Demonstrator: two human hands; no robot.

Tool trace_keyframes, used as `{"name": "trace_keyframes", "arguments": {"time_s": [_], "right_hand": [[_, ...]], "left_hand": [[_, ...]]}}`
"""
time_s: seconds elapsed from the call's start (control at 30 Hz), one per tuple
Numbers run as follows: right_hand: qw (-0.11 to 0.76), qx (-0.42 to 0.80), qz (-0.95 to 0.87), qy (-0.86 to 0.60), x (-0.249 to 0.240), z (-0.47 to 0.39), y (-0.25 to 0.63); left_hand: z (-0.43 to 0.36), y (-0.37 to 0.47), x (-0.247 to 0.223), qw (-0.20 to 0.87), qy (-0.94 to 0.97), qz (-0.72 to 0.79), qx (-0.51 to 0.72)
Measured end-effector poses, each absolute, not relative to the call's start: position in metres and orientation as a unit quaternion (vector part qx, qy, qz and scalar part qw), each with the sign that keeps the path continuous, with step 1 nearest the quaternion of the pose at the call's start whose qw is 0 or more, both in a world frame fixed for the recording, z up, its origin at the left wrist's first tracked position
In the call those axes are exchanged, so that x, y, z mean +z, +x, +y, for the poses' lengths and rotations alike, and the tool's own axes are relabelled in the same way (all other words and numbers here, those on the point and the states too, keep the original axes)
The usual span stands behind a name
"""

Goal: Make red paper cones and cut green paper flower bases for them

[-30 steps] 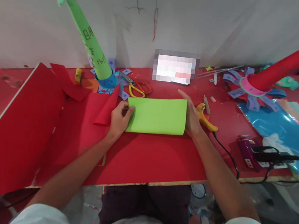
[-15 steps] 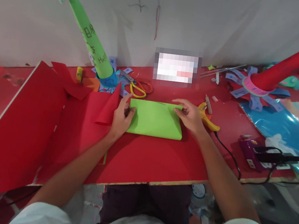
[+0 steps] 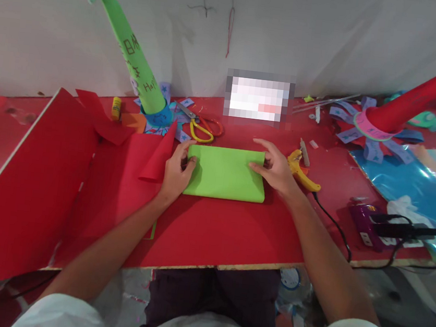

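A bright green sheet of paper (image 3: pixel 225 174) lies folded over on the red table in front of me, its near edge rounded like a loose fold. My left hand (image 3: pixel 178 170) grips its left edge, thumb on top and fingers curled at the side. At the upper right corner, my right hand (image 3: pixel 274 169) pinches the sheet with the thumb on top, index finger raised off it. A red paper cone (image 3: pixel 159 158) lies just left of my left hand. Close to my right hand is a yellow glue gun (image 3: pixel 301 173) with a black cord.
Scissors (image 3: pixel 202 129) lie behind the paper, near an upright green cone (image 3: pixel 135 62) and a glue stick (image 3: pixel 116 109). A red folding board (image 3: pixel 30 184) stands at left. A purple box (image 3: pixel 366 225) with cables, blue film (image 3: pixel 393 175) and a red cone (image 3: pixel 426 98) occupy the right.
My right thumb has moved slightly left over the paper's upper right corner. The top edge now lies flatter and straighter. My left hand has barely moved.
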State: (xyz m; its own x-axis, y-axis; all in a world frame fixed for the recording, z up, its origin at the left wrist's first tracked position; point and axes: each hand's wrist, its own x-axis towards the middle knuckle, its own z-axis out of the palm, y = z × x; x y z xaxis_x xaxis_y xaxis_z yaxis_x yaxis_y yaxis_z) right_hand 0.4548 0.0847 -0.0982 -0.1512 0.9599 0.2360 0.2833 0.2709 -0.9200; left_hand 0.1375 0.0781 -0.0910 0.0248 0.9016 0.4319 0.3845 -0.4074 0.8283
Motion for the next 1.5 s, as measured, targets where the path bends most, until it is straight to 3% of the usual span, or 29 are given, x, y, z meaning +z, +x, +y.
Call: {"name": "trace_keyframes", "arguments": {"time_s": [0.4, 1.5], "right_hand": [[0.483, 0.387, -0.635, -0.463, -0.0983, 0.0878, 0.4565], [0.474, 0.369, -0.645, -0.472, -0.0942, 0.0863, 0.4585]], "left_hand": [[0.0776, 0.1369, -0.0919, 0.331, 0.645, 0.471, 0.503], [0.0780, 0.1387, -0.0849, 0.313, 0.650, 0.469, 0.510]]}}
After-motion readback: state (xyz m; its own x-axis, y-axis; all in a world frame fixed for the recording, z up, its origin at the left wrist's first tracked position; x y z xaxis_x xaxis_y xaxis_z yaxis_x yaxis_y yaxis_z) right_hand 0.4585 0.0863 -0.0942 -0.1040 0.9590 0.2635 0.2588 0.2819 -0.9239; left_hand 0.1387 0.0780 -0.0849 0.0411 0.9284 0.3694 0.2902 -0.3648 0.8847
